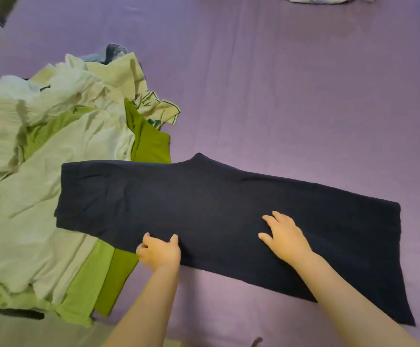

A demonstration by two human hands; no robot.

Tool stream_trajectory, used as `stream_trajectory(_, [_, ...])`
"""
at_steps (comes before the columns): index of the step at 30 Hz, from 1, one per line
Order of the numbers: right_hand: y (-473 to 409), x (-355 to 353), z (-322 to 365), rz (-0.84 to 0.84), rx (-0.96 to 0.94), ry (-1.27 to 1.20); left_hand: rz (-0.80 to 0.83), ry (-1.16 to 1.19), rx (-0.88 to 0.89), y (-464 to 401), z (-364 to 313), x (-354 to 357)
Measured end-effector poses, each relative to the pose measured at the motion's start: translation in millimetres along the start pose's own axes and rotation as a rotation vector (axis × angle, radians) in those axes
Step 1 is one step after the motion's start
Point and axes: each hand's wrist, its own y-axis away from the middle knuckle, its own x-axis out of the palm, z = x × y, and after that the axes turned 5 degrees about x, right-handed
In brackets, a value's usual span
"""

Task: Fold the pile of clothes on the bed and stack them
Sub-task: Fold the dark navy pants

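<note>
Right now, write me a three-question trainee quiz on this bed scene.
1. True or false: the navy trousers lie flat on the purple sheet.
2. Which hand lies flat on the trousers? A) left hand B) right hand
3. Fill in: the unfolded pile lies to the ___ of the trousers.

Key: 1 true; 2 B, while the left grips the near edge; 3 left.

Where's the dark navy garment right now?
In the head view the navy garment lies flat mid-frame on the purple sheet, its left end overlapping the unfolded pile, both hands on its near edge.
</note>
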Motion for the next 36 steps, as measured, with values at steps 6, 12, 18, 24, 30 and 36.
stream_trajectory(6, [-46.1, -33.3, 79.1, -0.170, -0.094, 0.033, -0.213, 0.253, -0.111, -61.6, 5.4, -39.5])
stream_trajectory(12, [-89.0, -50.8, 150.1, -0.362, -0.133, -0.084, -0.156, 0.809, -0.122, -118.3, 19.2, -76.9])
stream_trajectory(18, [-105.0, -50.2, 177.4, -0.202, -0.152, -0.288, 0.028, 1.082, -0.129, -146.8, 23.5, -105.0])
stream_trajectory(24, [-116.9, -51.2, 184.5, -0.140, 0.029, -0.481, -0.078, 0.877, 0.012, -154.8, 40.4, -122.8])
stream_trajectory(30, [-121.0, -60.0, 184.3, -0.119, 0.069, -0.521, 0.221, 0.886, 0.208, -173.1, 36.5, -150.2])
stream_trajectory(36, [-124.6, -70.7, 200.0, -0.422, -0.091, -0.450, -0.036, 0.691, 0.351, -211.3, 9.4, -166.9])
